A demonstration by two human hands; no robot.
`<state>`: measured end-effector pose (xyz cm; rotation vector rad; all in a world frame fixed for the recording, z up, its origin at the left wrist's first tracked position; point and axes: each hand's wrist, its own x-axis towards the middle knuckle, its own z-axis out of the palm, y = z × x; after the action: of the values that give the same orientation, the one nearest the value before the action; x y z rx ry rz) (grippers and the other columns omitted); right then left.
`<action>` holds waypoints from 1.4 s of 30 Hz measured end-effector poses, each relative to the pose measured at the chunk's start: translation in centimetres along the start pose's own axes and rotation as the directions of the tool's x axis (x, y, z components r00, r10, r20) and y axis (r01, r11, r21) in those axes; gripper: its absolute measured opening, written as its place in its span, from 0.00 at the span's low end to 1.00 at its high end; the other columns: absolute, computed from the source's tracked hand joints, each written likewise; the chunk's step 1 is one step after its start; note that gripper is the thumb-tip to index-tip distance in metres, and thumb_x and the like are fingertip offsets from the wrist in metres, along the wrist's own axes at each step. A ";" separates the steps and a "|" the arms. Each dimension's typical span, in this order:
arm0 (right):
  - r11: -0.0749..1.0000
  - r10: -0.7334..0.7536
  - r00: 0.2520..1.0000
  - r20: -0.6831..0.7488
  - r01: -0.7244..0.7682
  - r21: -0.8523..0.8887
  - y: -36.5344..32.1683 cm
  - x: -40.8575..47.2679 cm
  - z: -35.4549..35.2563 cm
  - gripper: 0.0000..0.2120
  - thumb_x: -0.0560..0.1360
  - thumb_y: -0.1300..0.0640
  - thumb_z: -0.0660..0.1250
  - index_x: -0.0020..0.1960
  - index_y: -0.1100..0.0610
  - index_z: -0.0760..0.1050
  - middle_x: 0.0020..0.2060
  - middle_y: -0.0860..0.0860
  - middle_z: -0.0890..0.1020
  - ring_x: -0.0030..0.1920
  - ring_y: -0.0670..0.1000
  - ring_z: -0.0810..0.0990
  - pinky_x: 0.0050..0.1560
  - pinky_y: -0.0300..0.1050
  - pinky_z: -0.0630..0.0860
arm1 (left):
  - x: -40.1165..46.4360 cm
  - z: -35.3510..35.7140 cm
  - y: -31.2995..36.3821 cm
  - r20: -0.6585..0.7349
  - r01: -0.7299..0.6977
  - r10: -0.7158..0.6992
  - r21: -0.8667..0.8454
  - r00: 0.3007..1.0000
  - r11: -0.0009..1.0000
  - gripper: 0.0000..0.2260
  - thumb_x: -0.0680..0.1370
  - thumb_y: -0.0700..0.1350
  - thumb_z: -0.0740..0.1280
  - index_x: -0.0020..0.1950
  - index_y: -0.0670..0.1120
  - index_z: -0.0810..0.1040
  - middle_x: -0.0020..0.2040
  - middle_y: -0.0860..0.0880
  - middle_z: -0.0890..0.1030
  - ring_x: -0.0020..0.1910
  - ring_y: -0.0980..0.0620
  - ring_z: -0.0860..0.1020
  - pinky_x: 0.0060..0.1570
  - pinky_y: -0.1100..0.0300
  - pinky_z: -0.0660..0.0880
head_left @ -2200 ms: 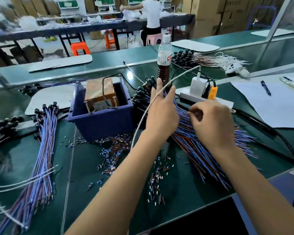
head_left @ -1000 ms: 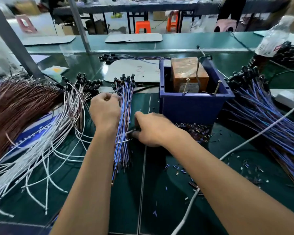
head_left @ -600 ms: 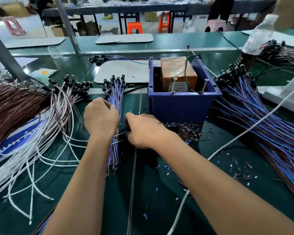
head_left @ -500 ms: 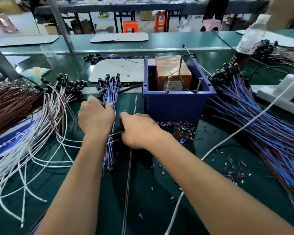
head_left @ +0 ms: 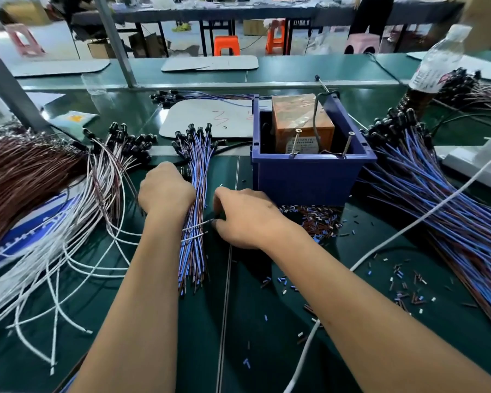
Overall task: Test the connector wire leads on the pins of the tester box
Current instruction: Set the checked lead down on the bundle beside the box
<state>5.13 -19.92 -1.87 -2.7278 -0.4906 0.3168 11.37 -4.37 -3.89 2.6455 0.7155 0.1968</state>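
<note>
A small bundle of blue and brown connector wires [head_left: 194,171] with black plugs at the far end lies lengthwise on the green bench. My left hand [head_left: 165,191] is closed at the bundle's left side, touching it. My right hand [head_left: 244,217] sits just right of the bundle, fingertips pinched around the white wire leads [head_left: 194,226] that stick out sideways. The orange tester box [head_left: 299,120] stands inside a blue bin [head_left: 306,174] to the right, with two upright screw pins [head_left: 296,141] at its front.
A large fan of blue and brown wires [head_left: 437,199] spreads right of the bin. White wires [head_left: 77,222] and a brown wire pile [head_left: 20,171] lie left. Cut insulation bits [head_left: 318,219] litter the bench. A white cable [head_left: 408,225] crosses on the right; a bottle [head_left: 437,61] stands far right.
Both hands left the large right-hand wire pile and came to the small bundle left of the bin. Over the last half second they stay there; the view has shifted slightly.
</note>
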 end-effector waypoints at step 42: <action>0.903 0.064 0.965 -0.253 0.052 0.426 12.8 -7.5 -3.4 0.10 0.79 0.49 0.73 0.40 0.51 0.84 0.30 0.47 0.84 0.27 0.41 0.77 0.31 0.38 0.74 | -3.5 -3.9 0.3 0.116 0.449 0.437 -0.354 0.892 -0.821 0.17 0.88 0.46 0.59 0.47 0.37 0.78 0.26 0.51 0.75 0.19 0.57 0.63 0.18 0.64 0.55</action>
<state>3.03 -34.98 -2.38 -2.2917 -0.2950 0.0502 7.55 -5.06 -0.30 0.0083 -0.1003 0.0695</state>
